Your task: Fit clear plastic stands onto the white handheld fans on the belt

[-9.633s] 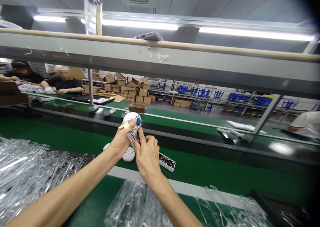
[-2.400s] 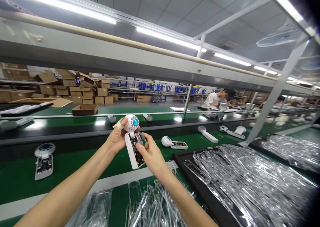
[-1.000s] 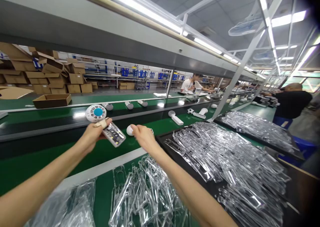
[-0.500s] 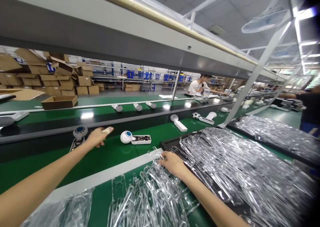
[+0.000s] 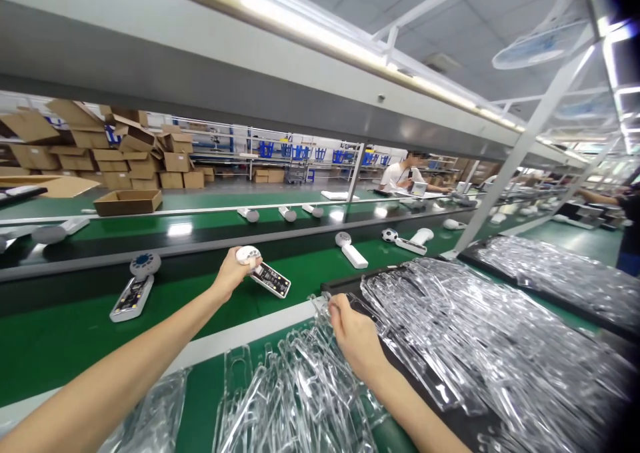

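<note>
My left hand (image 5: 231, 273) grips the round white head of a device (image 5: 271, 280) whose open body shows a circuit board; it is tilted over the green belt (image 5: 200, 310). My right hand (image 5: 350, 326) pinches a clear plastic piece (image 5: 320, 304) at the top of a loose pile of clear plastic pieces (image 5: 300, 386). A second open device (image 5: 133, 296) with a round head lies on the belt to the left of my left hand. A white device (image 5: 354, 256) lies further along the belt.
A black tray (image 5: 333, 286) heaped with clear plastic pieces stands at the right, with another tray behind it. Clear bags (image 5: 160, 413) lie at the lower left. A slanted white post (image 5: 505, 160) rises at the right. A person (image 5: 400, 175) sits across the line.
My left hand has moved right and taken hold of the open device, lifting and tilting it. The devices on the belt have shifted left. My right hand has moved slightly right.
</note>
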`<action>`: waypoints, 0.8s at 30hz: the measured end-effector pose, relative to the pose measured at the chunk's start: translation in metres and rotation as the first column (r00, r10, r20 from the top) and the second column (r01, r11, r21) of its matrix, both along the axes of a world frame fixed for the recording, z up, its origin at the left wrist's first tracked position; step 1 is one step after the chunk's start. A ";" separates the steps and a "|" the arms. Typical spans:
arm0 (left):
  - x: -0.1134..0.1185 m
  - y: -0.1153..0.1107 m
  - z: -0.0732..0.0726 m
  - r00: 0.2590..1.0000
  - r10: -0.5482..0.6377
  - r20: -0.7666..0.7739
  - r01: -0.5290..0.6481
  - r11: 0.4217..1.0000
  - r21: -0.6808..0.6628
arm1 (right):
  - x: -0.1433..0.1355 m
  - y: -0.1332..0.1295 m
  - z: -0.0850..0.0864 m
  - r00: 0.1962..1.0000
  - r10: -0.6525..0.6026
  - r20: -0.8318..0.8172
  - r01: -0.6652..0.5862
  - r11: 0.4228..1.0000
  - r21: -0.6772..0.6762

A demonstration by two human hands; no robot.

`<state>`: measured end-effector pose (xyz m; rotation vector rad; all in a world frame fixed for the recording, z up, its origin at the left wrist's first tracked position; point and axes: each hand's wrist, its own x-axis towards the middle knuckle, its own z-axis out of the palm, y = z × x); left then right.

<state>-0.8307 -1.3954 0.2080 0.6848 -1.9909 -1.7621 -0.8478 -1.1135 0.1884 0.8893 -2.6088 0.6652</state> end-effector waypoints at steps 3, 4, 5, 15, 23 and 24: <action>0.009 0.010 0.018 0.985 0.022 -0.174 -0.059 0.976 -0.212 | 0.004 0.000 0.006 0.983 0.039 -0.181 -0.030 0.998 0.054; 0.013 0.013 0.024 0.975 0.005 -0.221 -0.066 0.961 -0.268 | 0.004 -0.001 0.008 0.971 0.050 -0.233 -0.034 0.997 0.072; 0.017 0.016 0.030 0.967 -0.012 -0.254 -0.067 0.952 -0.300 | 0.004 -0.002 0.010 0.958 0.058 -0.281 -0.034 0.995 0.089; 0.054 0.034 0.058 0.952 0.027 -0.306 -0.049 0.997 -0.064 | 0.005 -0.012 0.030 0.894 0.116 -0.432 -0.016 0.974 0.227; 0.060 0.039 0.068 0.971 0.042 -0.237 0.026 0.960 0.280 | 0.038 -0.083 0.070 0.983 0.058 -0.173 -0.029 0.986 0.165; 0.062 0.040 0.070 0.970 0.042 -0.241 0.032 0.955 0.295 | 0.042 -0.095 0.069 0.983 0.045 -0.181 -0.015 0.986 0.166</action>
